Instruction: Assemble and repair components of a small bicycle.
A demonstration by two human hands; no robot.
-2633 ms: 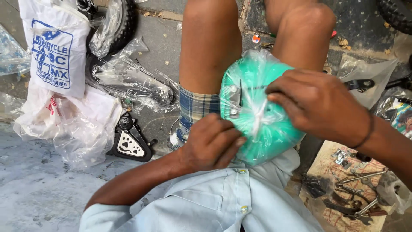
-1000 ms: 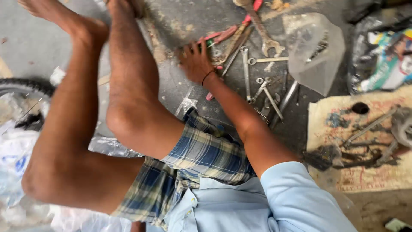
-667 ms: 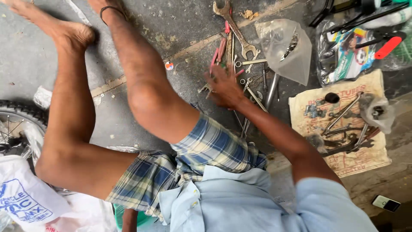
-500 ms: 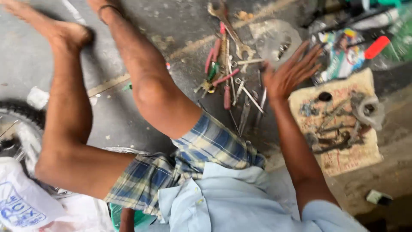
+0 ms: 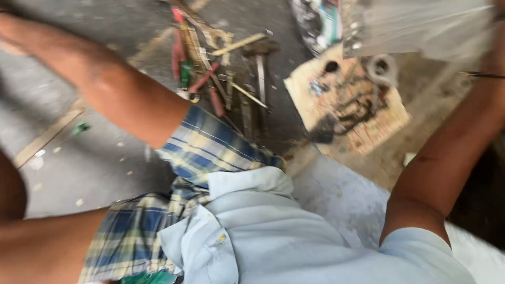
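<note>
The frame is blurred by motion. The person's right arm (image 5: 447,158) rises along the right side, with a thin dark band at the wrist near the far right edge; the right hand itself lies past the top right corner, so whether its fingers are apart, together or clamped on anything cannot be told. Just beside that wrist, at the far right, a clear plastic bag (image 5: 421,29) hangs smeared across the top, and whether the hand grips it is not visible. The left hand is out of view. Below the bag, a piece of cardboard (image 5: 350,100) lies on the concrete floor (image 5: 94,158) and carries small dark metal parts and a ring-shaped piece. To its left, far centre, a heap of hand tools (image 5: 221,73) with red and green handles rests on the floor beside the bare knee (image 5: 115,89). Nearer are plaid shorts (image 5: 210,152) and a pale blue shirt (image 5: 273,236).
</note>
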